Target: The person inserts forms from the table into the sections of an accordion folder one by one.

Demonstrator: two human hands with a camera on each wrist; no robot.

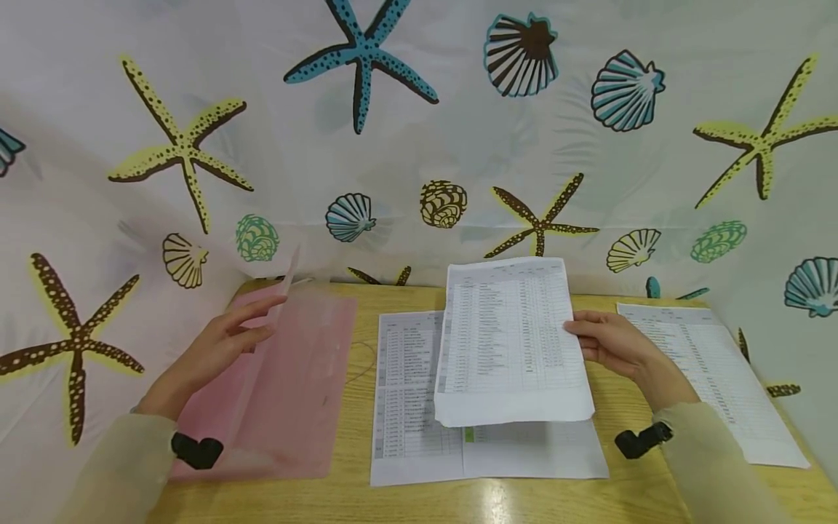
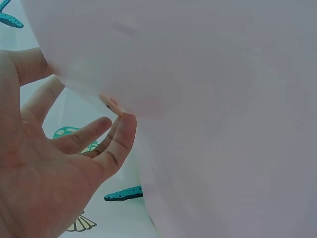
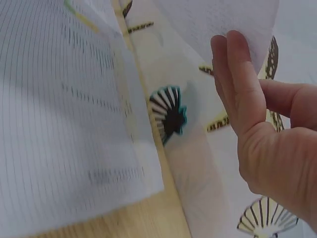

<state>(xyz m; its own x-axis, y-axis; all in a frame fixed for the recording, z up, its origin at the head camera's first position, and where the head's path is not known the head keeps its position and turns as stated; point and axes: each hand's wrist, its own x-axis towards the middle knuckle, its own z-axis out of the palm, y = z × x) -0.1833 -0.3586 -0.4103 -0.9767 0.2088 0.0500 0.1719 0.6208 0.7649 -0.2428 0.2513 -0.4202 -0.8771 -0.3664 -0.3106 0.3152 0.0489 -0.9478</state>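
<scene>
On the left lies a pink translucent plastic folder [image 1: 297, 393], its cover [image 2: 213, 124] raised upright. My left hand [image 1: 229, 342] holds that cover by its edge; in the left wrist view some fingers of the hand [image 2: 64, 148] pass behind the film and others stay in front. My right hand [image 1: 615, 346] pinches the right edge of a printed sheet [image 1: 511, 327] with a table on it, lifted and tilted above other papers. Seen from the right wrist, the hand [image 3: 262, 114] has its fingers along the paper [image 3: 223, 25].
Under the lifted sheet lie more printed papers [image 1: 409, 393] on the wooden table [image 1: 491, 502]. Another printed sheet [image 1: 713, 378] lies at the right. A white cloth [image 1: 419, 145] with starfish and shells hangs behind and at both sides.
</scene>
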